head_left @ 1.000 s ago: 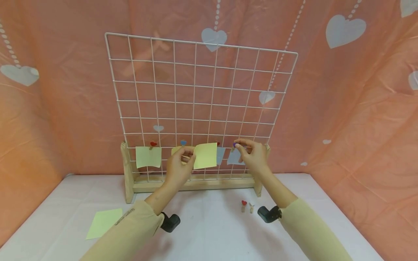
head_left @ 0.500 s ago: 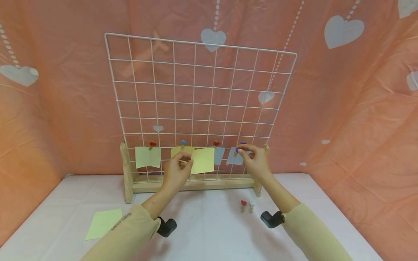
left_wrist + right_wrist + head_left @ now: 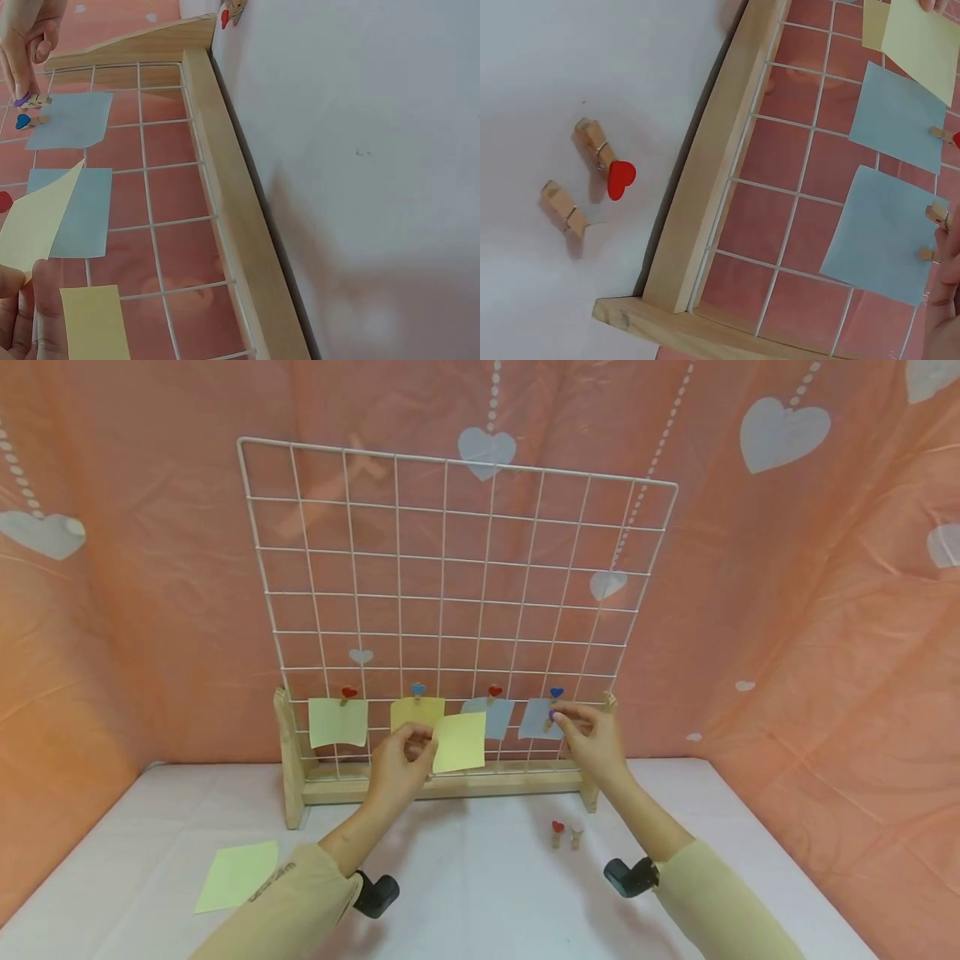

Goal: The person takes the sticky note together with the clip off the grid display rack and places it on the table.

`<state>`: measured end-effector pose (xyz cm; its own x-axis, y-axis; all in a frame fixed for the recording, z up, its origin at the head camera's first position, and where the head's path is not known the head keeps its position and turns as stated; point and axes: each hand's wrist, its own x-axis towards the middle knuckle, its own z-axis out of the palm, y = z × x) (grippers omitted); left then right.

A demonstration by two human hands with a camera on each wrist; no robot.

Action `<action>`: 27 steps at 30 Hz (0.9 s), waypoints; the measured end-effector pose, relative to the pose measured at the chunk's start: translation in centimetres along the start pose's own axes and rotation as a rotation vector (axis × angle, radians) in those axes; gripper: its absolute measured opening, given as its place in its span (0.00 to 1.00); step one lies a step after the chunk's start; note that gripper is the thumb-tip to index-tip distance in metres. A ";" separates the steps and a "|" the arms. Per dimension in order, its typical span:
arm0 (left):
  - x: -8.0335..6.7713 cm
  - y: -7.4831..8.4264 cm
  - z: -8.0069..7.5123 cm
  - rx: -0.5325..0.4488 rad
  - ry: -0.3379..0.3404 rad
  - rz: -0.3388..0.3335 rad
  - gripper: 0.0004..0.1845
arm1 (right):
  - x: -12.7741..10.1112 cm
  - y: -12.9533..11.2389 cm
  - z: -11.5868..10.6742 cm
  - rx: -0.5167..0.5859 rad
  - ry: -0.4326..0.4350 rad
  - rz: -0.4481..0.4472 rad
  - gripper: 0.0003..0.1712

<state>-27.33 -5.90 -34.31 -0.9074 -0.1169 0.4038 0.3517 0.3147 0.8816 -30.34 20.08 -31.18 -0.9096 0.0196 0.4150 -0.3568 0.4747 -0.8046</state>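
A white wire grid [image 3: 450, 593] stands in a wooden base [image 3: 442, 787]. Along its lowest row hang two yellow notes [image 3: 337, 722] and two blue notes [image 3: 487, 717], each under a heart clothespin [image 3: 348, 692]. My left hand [image 3: 423, 745] pinches a loose yellow note [image 3: 459, 742] by its left edge, in front of the grid; the same note [image 3: 34, 221] shows in the left wrist view. My right hand [image 3: 558, 717] pinches a small purple-heart clothespin [image 3: 552, 716] against the rightmost blue note [image 3: 534, 720], just below its blue-heart clip [image 3: 24, 120].
Two spare clothespins lie on the white table before the base's right end, one with a red heart [image 3: 604, 157] and one plain [image 3: 564, 210]. Another yellow note [image 3: 236, 875] lies flat at the front left. Pink heart-printed cloth [image 3: 787, 610] hangs behind and beside.
My left hand has lowered the loose yellow note and drawn it slightly left, uncovering the third clipped note. My right hand has dropped a little with the purple clothespin.
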 end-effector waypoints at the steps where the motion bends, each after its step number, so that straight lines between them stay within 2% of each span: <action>1: -0.1 0.0 0.0 0.006 0.000 -0.006 0.06 | 0.0 0.0 0.0 0.000 -0.002 0.005 0.14; 11: -0.6 -0.8 -0.4 0.015 0.004 -0.047 0.07 | -0.7 0.8 -0.2 -0.016 -0.007 0.041 0.14; 21: -1.4 -2.3 -1.2 0.047 -0.026 -0.078 0.07 | -1.8 2.0 -0.6 -0.076 -0.010 0.045 0.13; 27: -2.0 -3.0 -1.7 0.061 -0.030 -0.075 0.07 | -2.5 2.7 -1.0 -0.108 0.001 0.055 0.13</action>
<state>-26.12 -8.21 -37.32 -0.9373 -0.1144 0.3293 0.2691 0.3633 0.8920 -28.86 22.17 -33.96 -0.9271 0.0490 0.3717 -0.2812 0.5648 -0.7759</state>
